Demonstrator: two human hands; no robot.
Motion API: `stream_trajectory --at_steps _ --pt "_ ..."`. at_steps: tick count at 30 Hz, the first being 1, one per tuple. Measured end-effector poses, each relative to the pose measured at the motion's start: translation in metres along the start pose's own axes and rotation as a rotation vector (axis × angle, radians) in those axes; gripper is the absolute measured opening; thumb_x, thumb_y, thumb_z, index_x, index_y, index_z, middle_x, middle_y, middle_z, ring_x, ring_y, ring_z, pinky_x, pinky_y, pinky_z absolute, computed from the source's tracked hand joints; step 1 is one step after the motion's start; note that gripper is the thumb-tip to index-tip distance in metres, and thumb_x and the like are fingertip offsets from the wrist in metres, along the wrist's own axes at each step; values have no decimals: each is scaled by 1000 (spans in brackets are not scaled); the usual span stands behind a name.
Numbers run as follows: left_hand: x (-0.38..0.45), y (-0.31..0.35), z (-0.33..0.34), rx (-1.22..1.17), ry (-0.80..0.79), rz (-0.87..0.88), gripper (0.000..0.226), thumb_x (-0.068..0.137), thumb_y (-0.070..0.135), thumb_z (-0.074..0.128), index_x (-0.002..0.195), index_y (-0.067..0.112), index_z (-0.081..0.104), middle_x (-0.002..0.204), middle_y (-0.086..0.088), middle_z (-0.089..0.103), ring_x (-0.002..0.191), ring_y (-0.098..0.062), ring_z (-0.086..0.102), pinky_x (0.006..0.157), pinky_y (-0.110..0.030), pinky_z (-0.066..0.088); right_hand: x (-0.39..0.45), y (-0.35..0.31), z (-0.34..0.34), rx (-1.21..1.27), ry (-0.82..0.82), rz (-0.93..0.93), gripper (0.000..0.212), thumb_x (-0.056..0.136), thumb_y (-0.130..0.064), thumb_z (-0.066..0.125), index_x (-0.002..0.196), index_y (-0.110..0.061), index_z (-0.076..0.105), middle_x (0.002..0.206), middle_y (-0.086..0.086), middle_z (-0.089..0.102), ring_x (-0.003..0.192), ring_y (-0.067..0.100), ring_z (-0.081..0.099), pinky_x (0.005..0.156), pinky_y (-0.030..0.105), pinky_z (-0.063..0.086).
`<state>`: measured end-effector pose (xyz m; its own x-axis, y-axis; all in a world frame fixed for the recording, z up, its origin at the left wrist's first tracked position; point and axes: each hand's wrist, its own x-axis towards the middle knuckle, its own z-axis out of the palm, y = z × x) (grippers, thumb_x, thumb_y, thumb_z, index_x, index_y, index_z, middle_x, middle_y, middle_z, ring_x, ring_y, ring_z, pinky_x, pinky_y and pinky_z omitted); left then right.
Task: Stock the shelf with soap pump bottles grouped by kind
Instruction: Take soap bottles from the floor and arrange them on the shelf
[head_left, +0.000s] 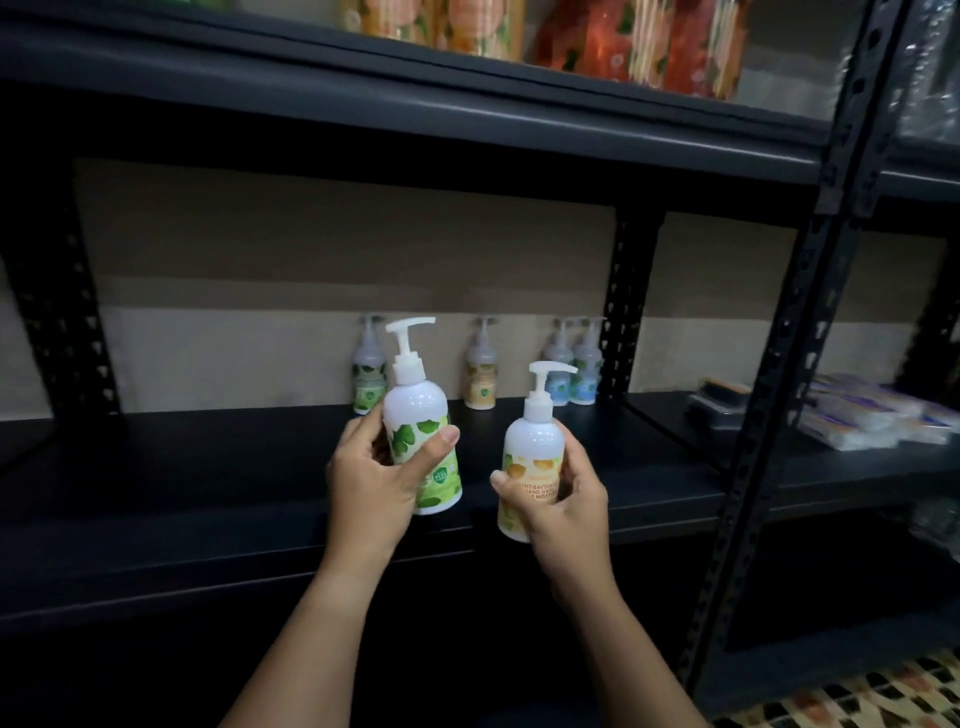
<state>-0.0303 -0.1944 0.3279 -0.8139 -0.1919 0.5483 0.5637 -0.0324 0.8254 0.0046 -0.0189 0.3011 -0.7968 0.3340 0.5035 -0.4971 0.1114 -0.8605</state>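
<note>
My left hand grips a white pump bottle with a green leaf label, held upright over the front of the black shelf. My right hand grips a white pump bottle with an orange label, slightly lower and to the right. At the back of the shelf stand a green-label bottle, partly hidden behind the held one, an orange-label bottle, and two blue-label bottles side by side.
A black upright post bounds the bay on the right. The neighbouring shelf holds flat packets and a brush-like item. Colourful wrapped packages sit on the shelf above. Patterned floor shows at bottom right.
</note>
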Motion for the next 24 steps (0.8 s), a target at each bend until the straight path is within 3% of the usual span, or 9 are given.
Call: stream_trajectory --at_steps 4,7,9,13,15,19,22,24 --pt "12 -11 -20 -4 68 9 61 65 53 90 120 34 72 116 5 72 107 -15 72 94 -46 59 23 15 25 -47 -34 -1 67 72 -10 90 127 -33 60 105 -5 74 93 16 71 89 43 59" --pt "18 -17 -27 -4 119 19 51 74 41 90 121 38 70 116 7 74 109 -12 72 94 -39 58 34 30 38 -103 -27 34 69 68 -13 92 126 -35 60 104 -7 74 92 14 71 91 45 59" --pt "24 -22 -31 -22 142 17 48 79 30 87 120 41 66 112 11 76 107 -8 72 89 -31 57 40 40 45 -147 -13 41 73 65 -19 94 126 -38 59 109 -7 70 95 14 71 92 43 58" --pt "30 -30 -35 -47 193 23 57 81 18 84 132 27 59 117 22 67 110 7 67 85 -9 52 56 56 58 -304 7 30 84 58 -30 97 131 -40 56 116 -5 53 101 15 65 92 35 55" --pt "33 -34 -36 -71 208 26 52 83 17 82 128 28 58 119 23 66 112 9 65 86 -7 50 67 62 65 -348 21 43 90 49 -35 98 128 -36 57 112 -2 61 98 17 66 89 36 57" --pt "44 -42 -36 -98 211 18 52 86 19 79 132 28 55 122 25 65 117 10 62 92 -11 52 91 68 76 -348 33 110 75 49 -17 101 112 -22 60 98 -3 69 85 8 67 62 8 50" --pt "53 -51 -37 -73 215 29 55 87 19 78 136 28 54 124 26 64 117 13 60 93 -9 50 113 78 89 -351 45 147 67 51 -12 100 101 -21 57 97 -2 68 80 8 66 57 6 48" --pt "60 -59 -36 -66 221 29 55 88 20 78 137 27 55 124 25 66 119 9 61 97 -15 51 129 87 96 -374 48 182 65 51 -15 100 98 -22 56 100 0 68 84 14 66 66 14 50"
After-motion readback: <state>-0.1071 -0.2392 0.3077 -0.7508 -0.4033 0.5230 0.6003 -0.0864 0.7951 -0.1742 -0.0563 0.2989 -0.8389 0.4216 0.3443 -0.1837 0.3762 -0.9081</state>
